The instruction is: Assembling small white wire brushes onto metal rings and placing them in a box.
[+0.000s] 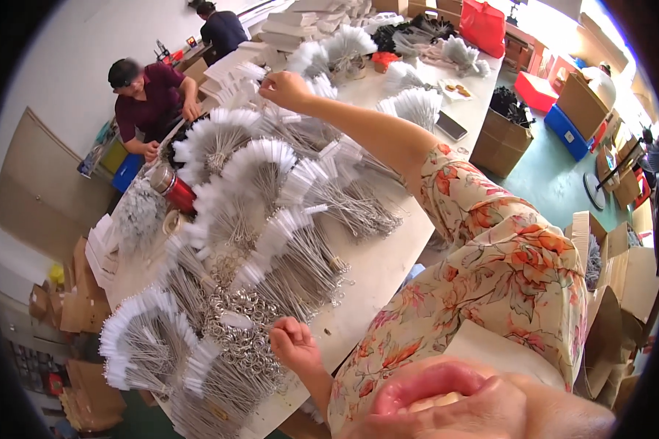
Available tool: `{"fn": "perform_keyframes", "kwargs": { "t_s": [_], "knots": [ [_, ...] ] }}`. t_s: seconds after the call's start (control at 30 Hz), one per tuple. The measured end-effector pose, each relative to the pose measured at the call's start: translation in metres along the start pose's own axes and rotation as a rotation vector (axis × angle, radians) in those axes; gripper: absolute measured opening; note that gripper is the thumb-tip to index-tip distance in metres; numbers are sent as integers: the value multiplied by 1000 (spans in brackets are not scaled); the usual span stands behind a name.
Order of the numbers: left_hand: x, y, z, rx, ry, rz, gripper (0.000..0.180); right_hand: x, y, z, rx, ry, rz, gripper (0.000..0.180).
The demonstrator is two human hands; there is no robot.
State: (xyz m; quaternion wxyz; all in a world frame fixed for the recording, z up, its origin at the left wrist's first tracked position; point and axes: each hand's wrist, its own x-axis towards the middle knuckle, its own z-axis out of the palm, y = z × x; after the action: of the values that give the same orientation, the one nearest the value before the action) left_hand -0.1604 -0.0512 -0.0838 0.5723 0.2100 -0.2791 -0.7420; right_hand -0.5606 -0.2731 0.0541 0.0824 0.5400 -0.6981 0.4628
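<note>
My right hand (285, 90) reaches over the far part of the table, fingers curled together beside white bristle heads; whatever they hold is too small to make out. Near the table's close edge is my left hand (296, 344), its fingers folded in, next to a heap of metal rings (245, 322). Its grip hides any item inside. Between the hands lie several fanned bundles of thin wire-handled brushes (300, 267) with white bristles and looped wire ends. Another bundle of these brushes (146, 340) lies beyond the rings.
A red metal flask (174, 189) and a roll of tape (173, 222) stand among the bundles. A phone (451, 125) lies near the table edge. Across the table sits a co-worker in a maroon shirt (150, 99). Cardboard boxes (501, 139) and a blue crate (566, 134) occupy the floor.
</note>
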Motion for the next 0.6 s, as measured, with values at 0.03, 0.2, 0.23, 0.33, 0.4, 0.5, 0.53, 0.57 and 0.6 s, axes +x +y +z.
{"fn": "perform_keyframes", "kwargs": {
  "t_s": [0.03,0.2,0.23,0.33,0.4,0.5,0.53,0.57,0.6],
  "knots": [
    [8,-8,2,-10,-22,-11,26,-7,-2,-13,-19,19,1,21],
    [27,-2,18,127,-158,90,29,-51,-47,-50,46,33,-332,18],
    [27,0,24,261,-176,82,30,-62,-50,-52,92,54,-395,18],
    [26,-2,47,449,-184,153,25,-110,-77,-81,474,-37,-242,24],
    [21,-1,62,645,-177,263,21,-157,-94,-93,788,-197,-44,27],
    [19,-24,74,726,-194,232,22,-229,-83,-87,1385,-385,169,23],
    [25,-39,66,812,-204,220,21,-249,-85,-79,1177,-387,320,22],
    [30,-53,69,809,-199,247,21,-269,-83,-70,1220,-353,308,22],
    [29,-67,77,898,-345,356,21,-286,-77,-66,1206,-328,284,25]
  ]
}}
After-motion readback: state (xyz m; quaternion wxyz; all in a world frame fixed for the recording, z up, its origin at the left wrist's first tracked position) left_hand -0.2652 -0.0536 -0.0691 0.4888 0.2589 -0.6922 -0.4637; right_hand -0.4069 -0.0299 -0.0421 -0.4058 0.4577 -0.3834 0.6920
